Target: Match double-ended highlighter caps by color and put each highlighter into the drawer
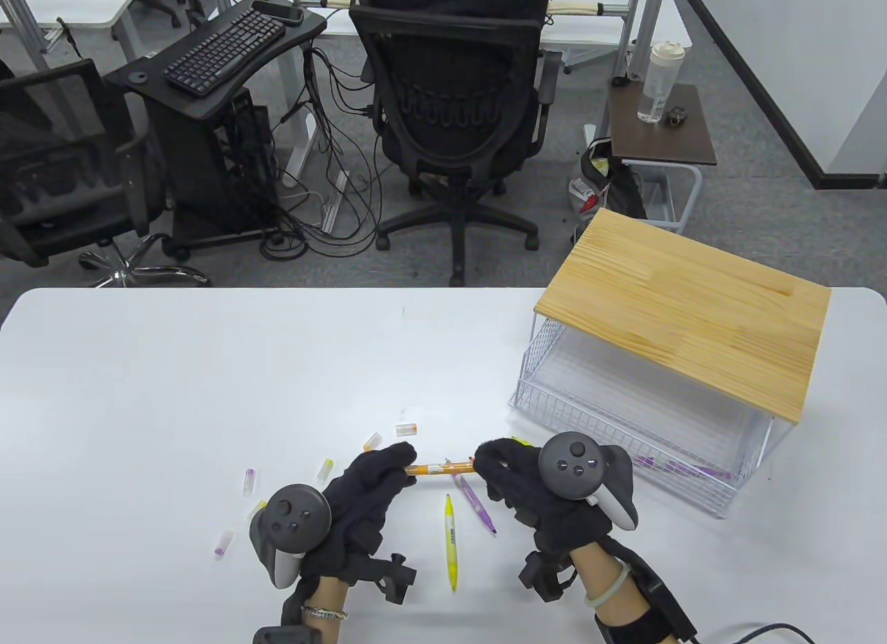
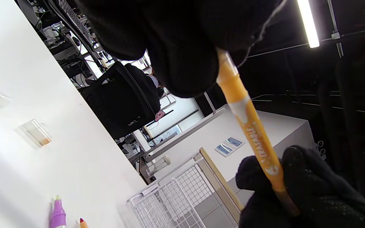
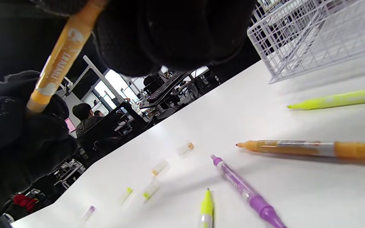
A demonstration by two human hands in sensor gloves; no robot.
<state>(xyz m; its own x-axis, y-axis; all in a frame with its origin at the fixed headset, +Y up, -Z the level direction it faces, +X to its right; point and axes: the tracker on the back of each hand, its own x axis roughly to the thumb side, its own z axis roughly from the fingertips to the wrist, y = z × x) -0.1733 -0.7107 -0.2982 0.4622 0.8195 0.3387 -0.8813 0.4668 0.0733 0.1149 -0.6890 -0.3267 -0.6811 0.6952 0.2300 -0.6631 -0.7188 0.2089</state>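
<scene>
My white counter (image 1: 208, 367) fills the lower half of the table view. At about three o'clock on it stands the wire drawer unit (image 1: 624, 422) with its wooden top (image 1: 686, 311). Near six o'clock lie a yellow highlighter (image 1: 450, 541), pointing roughly twelve to six, and a purple highlighter (image 1: 476, 504) just beside it at its two o'clock, slanted. The right wrist view also shows a second orange highlighter (image 3: 312, 148) flat on the surface. Loose caps are scattered toward seven and eight o'clock: two orange caps (image 1: 407, 430) (image 1: 372, 441), a yellow cap (image 1: 325, 470), and two purple caps (image 1: 249, 482) (image 1: 223, 543).
</scene>
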